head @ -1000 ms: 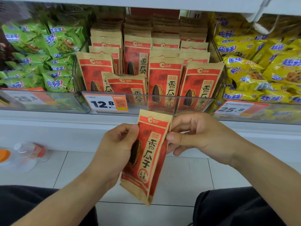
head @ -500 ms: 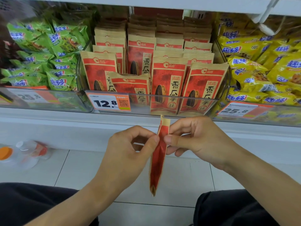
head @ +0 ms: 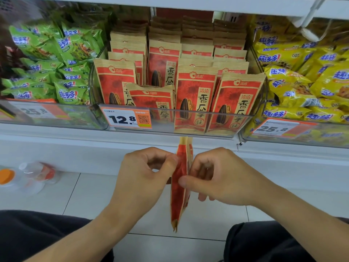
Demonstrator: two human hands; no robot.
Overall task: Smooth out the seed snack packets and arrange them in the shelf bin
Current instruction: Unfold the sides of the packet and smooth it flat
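Hands are meeting just below the front edge of the shelf [head: 170, 142], both pinching one red-and-kraft sunflower seed packet [head: 179, 193] that is hanging edge-on to the camera, its sealed top pointing up toward the shelf and its bottom corner dangling over the white tiled floor [head: 90, 193]. The left hand [head: 145, 178] is gripping the packet's left face with thumb and curled fingers near the upper part, while the right hand [head: 217, 178] is pinching the opposite face, its thumb pressing a little lower on the red panel. Directly above, the clear plastic shelf bin [head: 188, 125] is holding rows of matching seed packets [head: 196, 99] standing upright, faces forward; one shorter-sitting packet [head: 151, 103] is slumping low in the front row, between the left front packet and the centre one. An orange-and-white price tag [head: 126, 118] reading 12.8 is sticking to the bin's front wall at the left. Green snack bags [head: 56, 61] are filling the neighbouring bin on the left, and yellow snack bags [head: 302, 76] are filling the one on the right. A clear bottle with an orange cap [head: 24, 176] is lying blurred on the floor at the left, well apart from the hands. Dark trouser legs [head: 47, 237] are framing the bottom corners of the view.
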